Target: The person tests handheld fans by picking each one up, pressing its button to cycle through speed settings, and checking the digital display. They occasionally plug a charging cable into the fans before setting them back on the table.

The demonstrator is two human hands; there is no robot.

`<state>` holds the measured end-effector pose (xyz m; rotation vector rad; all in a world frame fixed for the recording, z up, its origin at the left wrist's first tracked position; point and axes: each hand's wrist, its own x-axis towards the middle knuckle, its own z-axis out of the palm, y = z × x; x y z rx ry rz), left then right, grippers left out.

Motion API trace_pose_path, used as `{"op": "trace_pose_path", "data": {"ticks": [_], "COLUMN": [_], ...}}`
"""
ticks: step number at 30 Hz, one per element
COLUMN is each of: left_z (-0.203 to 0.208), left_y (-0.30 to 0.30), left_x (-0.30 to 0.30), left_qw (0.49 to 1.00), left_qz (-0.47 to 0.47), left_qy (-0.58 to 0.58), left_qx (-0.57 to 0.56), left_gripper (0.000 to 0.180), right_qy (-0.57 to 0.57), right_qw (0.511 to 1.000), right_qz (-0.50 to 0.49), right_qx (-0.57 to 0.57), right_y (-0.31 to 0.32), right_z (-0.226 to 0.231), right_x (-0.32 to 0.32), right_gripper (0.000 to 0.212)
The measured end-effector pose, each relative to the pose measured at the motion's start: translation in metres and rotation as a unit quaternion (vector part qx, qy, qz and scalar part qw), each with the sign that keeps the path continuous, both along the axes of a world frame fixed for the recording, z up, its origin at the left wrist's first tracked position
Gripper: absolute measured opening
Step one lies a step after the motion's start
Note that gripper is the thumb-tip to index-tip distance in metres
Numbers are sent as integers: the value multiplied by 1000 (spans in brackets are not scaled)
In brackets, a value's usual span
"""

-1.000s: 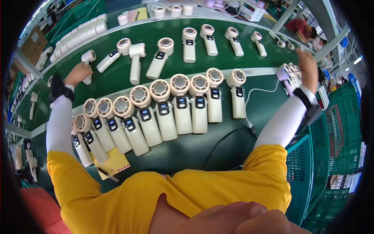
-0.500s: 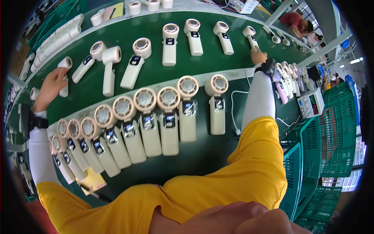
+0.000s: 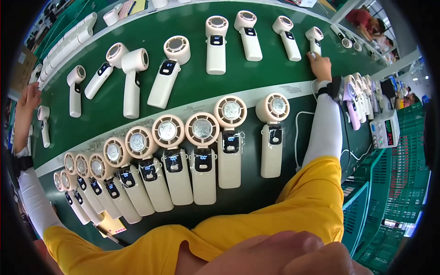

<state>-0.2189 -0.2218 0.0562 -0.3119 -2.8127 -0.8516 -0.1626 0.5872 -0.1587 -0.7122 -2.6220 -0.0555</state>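
Observation:
My right hand (image 3: 319, 67) is at the far right of the green belt, its fingers closed around the lower handle of a small white handheld fan (image 3: 315, 35). Over the belt's far left edge, my left hand (image 3: 27, 103) has its fingers partly spread with nothing visible in them. Near it lies a white handheld fan (image 3: 44, 126), not touched. Another handheld fan (image 3: 75, 94) lies a little to its right. Several more fans, such as one with a lit display (image 3: 168, 68), are spread along the belt between my hands.
Closer to me, a row of handheld fans (image 3: 201, 160) with lit displays stands along the dark bench. A white cable (image 3: 298, 133) runs beside it. At right are a power supply (image 3: 385, 129), green crates (image 3: 366, 206) and more fans. A co-worker (image 3: 364, 23) sits at the far right.
My left hand has come off a fan on the left of the belt and moved further left. My right hand stays on its fan. The whole view has shifted slightly.

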Motion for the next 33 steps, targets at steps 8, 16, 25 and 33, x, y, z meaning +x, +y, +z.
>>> {"op": "trace_pose_path", "data": {"ticks": [8, 16, 25, 33], "left_z": [-13, -3, 0, -23], "left_y": [18, 7, 4, 7], "left_x": [51, 122, 145, 147], "left_qw": [996, 998, 997, 991], "left_qz": [-30, 26, 22, 24], "left_qy": [-58, -12, -17, -36], "left_qx": [57, 60, 68, 130], "left_gripper": [30, 24, 25, 26], "right_qy": [-59, -102, -67, -161], "right_qw": [989, 975, 988, 971], "right_qz": [134, -37, -35, -65], "right_qx": [-23, -194, -136, -161], "right_y": [-21, -17, -40, -50], "right_z": [30, 19, -11, 23], "right_x": [-9, -40, -98, -69], "right_gripper": [40, 49, 50, 57]}}
